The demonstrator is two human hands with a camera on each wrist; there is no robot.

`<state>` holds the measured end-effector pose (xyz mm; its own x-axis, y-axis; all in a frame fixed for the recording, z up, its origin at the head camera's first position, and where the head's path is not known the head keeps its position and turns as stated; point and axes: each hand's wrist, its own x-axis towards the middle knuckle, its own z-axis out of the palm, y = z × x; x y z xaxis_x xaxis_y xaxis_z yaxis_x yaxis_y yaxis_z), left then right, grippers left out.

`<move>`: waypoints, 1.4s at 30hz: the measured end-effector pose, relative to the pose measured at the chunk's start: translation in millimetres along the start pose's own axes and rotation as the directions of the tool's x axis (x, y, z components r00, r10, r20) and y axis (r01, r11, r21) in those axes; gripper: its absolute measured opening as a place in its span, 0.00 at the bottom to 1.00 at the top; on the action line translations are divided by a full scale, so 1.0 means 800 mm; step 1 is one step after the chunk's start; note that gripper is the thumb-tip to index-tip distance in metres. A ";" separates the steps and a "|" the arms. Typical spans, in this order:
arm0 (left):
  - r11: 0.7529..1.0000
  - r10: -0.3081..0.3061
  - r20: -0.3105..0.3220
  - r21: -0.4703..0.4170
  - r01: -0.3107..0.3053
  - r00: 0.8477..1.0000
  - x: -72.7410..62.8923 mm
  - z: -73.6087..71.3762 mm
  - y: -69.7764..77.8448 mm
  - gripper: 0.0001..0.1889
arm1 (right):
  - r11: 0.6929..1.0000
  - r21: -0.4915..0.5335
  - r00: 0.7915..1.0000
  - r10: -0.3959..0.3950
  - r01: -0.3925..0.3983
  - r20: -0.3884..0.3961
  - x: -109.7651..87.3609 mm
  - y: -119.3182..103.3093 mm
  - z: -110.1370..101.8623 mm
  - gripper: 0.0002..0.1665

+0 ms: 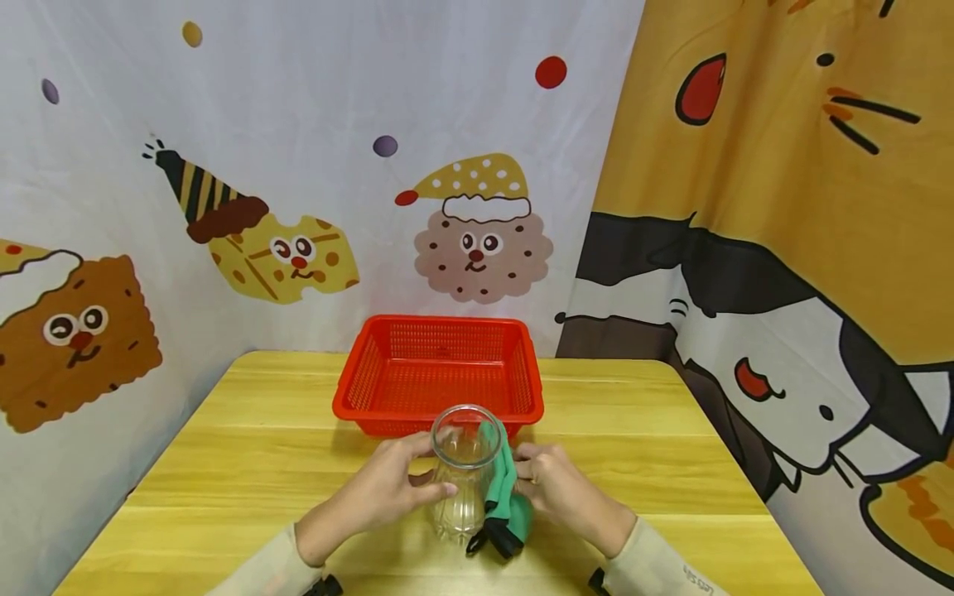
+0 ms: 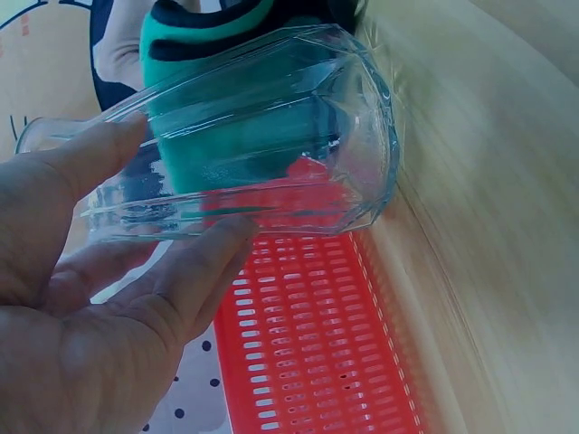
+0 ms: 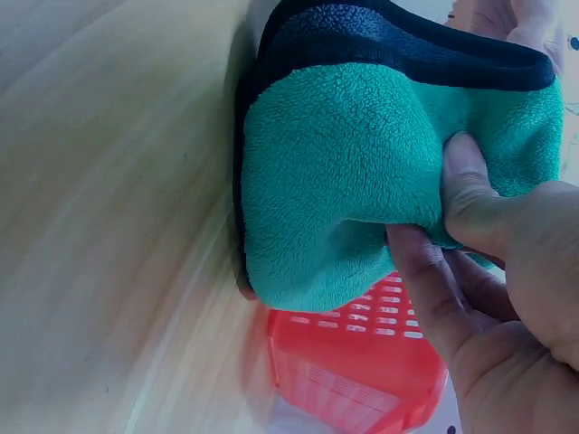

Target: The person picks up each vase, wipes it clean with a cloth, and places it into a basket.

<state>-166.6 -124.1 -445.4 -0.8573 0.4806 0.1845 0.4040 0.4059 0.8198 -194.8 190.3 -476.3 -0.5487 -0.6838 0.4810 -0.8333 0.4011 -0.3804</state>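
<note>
A clear glass vase (image 1: 460,505) with a round rim and ribbed sides stands upright on the table in front of the red basket. My left hand (image 1: 383,487) holds it from the left, thumb on the near side and fingers behind; the left wrist view shows the fingers (image 2: 204,262) along the glass (image 2: 271,136). On its right side, a folded green towel (image 1: 510,484) with black edging lies against or very near the glass. My right hand (image 1: 555,488) pinches that cloth (image 3: 344,172) between thumb and fingers. Contact between towel and glass is partly hidden.
Just behind the vase sits a red perforated plastic basket (image 1: 440,418). The light wood-grain table (image 1: 261,463) extends to both sides, its far edge meeting a curtain (image 1: 298,124) with cartoon prints. Another patterned curtain (image 1: 745,207) hangs at the right.
</note>
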 end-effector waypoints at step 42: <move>1.000 -0.030 0.000 0.006 0.030 1.000 0.000 0.000 0.003 0.30 | 0.964 0.111 0.959 0.220 -0.241 0.176 -0.011 0.001 0.008 0.14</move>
<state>-165.7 -123.5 -443.6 -0.8690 0.4681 0.1603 0.3804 0.4248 0.8215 -190.7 192.8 -485.6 -0.6978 -0.6754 0.2386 -0.6636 0.4842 -0.5702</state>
